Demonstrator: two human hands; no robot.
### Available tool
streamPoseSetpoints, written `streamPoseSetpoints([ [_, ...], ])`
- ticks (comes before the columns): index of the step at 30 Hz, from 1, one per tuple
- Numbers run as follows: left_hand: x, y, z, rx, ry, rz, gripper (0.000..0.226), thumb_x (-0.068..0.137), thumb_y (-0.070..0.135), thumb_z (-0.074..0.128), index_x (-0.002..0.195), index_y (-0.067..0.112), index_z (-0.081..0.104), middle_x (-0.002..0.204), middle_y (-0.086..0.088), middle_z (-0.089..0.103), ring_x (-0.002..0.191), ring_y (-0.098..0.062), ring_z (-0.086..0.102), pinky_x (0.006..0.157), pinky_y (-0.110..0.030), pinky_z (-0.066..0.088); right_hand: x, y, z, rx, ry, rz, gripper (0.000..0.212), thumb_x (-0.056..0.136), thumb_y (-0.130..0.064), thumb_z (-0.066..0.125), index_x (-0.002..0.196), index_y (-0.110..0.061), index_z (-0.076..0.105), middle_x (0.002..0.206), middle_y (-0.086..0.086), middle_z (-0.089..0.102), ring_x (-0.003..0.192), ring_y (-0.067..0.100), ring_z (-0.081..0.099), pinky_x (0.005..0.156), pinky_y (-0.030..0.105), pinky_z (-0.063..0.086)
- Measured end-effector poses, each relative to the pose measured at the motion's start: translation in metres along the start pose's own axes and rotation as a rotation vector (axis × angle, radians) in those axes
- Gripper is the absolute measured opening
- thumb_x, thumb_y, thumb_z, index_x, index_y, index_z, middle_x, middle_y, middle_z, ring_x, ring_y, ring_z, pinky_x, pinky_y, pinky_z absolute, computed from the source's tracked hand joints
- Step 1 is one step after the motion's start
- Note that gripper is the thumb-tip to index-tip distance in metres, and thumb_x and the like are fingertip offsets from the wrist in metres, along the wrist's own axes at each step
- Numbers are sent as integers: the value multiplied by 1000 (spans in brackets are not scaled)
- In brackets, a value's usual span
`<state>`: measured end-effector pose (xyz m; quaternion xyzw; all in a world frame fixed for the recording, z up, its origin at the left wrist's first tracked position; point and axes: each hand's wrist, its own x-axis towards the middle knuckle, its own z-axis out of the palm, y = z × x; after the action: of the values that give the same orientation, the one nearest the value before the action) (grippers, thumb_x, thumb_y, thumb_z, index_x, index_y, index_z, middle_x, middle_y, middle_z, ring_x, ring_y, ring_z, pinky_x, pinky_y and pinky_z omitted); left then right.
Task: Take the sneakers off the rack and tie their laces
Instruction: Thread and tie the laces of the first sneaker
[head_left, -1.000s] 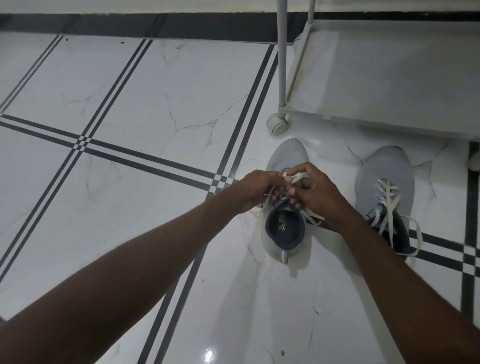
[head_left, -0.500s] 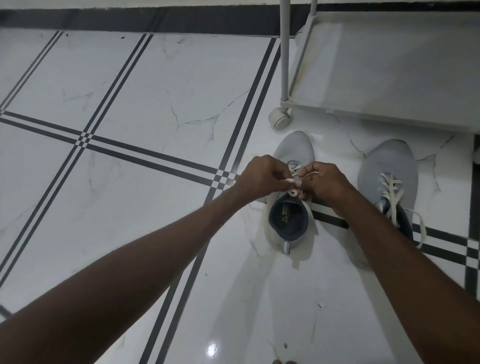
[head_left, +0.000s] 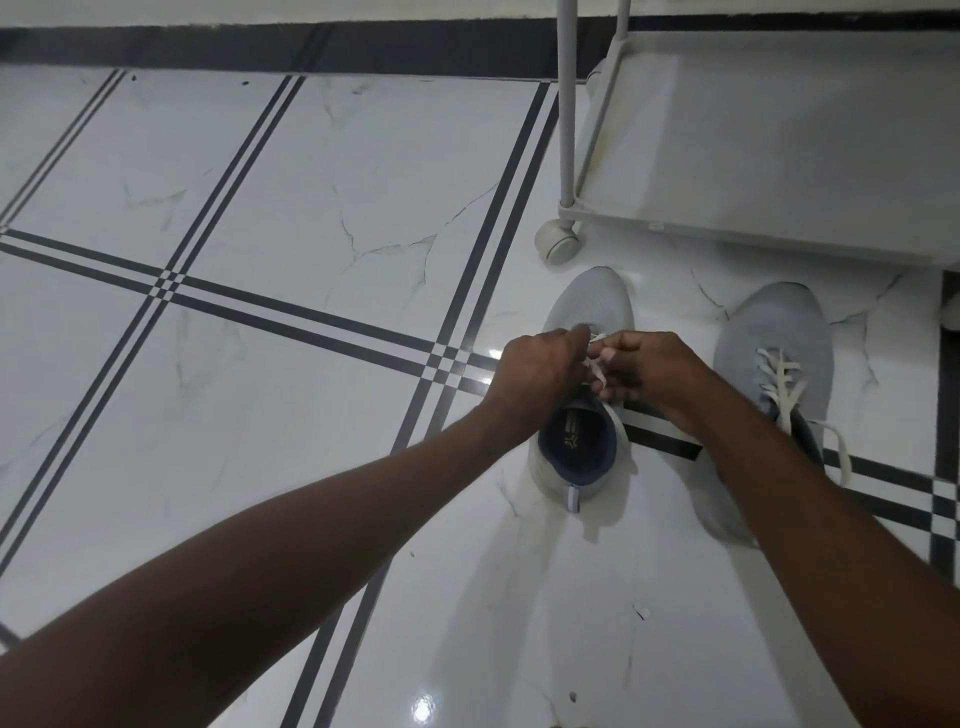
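Note:
Two grey sneakers stand on the white tiled floor, toes pointing away from me. Over the left sneaker (head_left: 592, 306) my left hand (head_left: 540, 376) and my right hand (head_left: 644, 371) meet, both pinching its white laces (head_left: 596, 370) above the tongue. Its dark blue opening faces up below my hands. The right sneaker (head_left: 774, 332) sits apart to the right, its white laces (head_left: 784, 384) loose, one end trailing onto the floor. My right forearm covers its heel.
A white wheeled rack (head_left: 779, 135) stands just beyond the sneakers, its bottom shelf bare, one caster (head_left: 558, 244) close to the left sneaker's toe. A dark skirting strip (head_left: 260, 47) runs along the far wall. Dark stripes cross the glossy floor.
Both hands stay together on the left sneaker's laces, shifting slightly toward the toe. The camera has tilted a little; the sneakers have not moved.

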<state>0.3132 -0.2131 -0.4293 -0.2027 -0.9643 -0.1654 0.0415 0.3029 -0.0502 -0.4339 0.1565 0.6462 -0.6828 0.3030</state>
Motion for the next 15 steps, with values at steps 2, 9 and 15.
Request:
streamPoseSetpoints([
  [2, 1, 1, 2, -56, -25, -83, 22, 87, 21, 67, 100, 4, 60, 76, -13, 69, 60, -31, 59, 56, -30, 33, 0, 1, -1, 19, -39, 3, 22, 97, 1, 50, 110, -3, 68, 84, 20, 68, 62, 21, 67, 59, 26, 57],
  [9, 5, -11, 7, -452, -85, -343, 5, 81, 15, 69, 84, 15, 64, 61, 1, 70, 54, -13, 65, 58, -27, 52, -1, -2, 0, -91, -30, -1, 18, 90, 3, 62, 106, 2, 69, 84, 16, 71, 59, 17, 68, 57, 21, 58],
  [15, -1, -28, -9, -666, -307, -450, 11, 87, 16, 73, 83, 10, 65, 61, -6, 71, 43, -10, 56, 48, -19, 45, 0, 5, -1, -448, 314, -109, 1, 79, -8, 77, 78, -8, 76, 58, 4, 72, 45, 12, 69, 58, 23, 58],
])
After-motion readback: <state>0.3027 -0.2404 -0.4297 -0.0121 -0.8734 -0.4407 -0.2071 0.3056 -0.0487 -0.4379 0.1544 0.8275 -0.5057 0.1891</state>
